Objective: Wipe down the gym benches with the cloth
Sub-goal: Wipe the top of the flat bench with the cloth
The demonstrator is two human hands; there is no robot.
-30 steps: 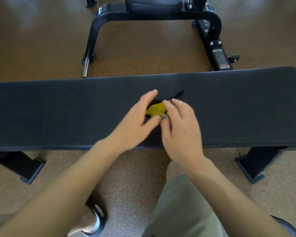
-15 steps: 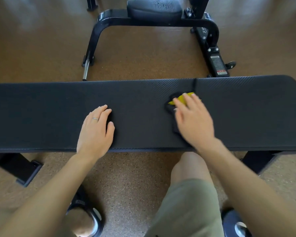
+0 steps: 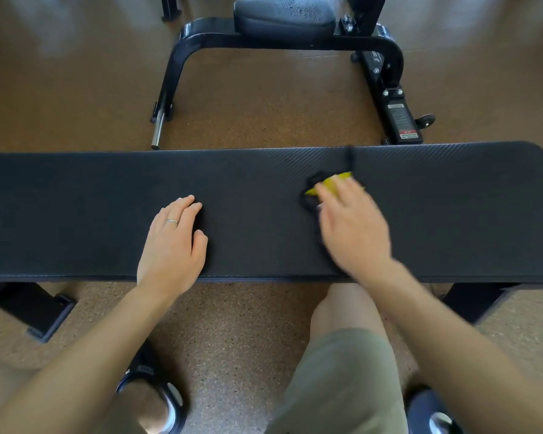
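The cloth [image 3: 328,187], dark with a yellow patch, lay on the black padded tabletop [image 3: 76,208] of the gym bench, right of its middle and mostly covered by the right hand [image 3: 353,228]. That hand pressed down on it with its fingers laid fairly flat; it was blurred, so I could not tell whether any finger curled into the fabric. A dark strand of the cloth trailed toward the far edge. Well apart to the left, the left hand [image 3: 173,245] rested palm down on the bare padding, fingers straight and together, a ring [image 3: 171,221] on one. Beyond stood another bench [image 3: 284,17] on the brown floor [image 3: 76,89]
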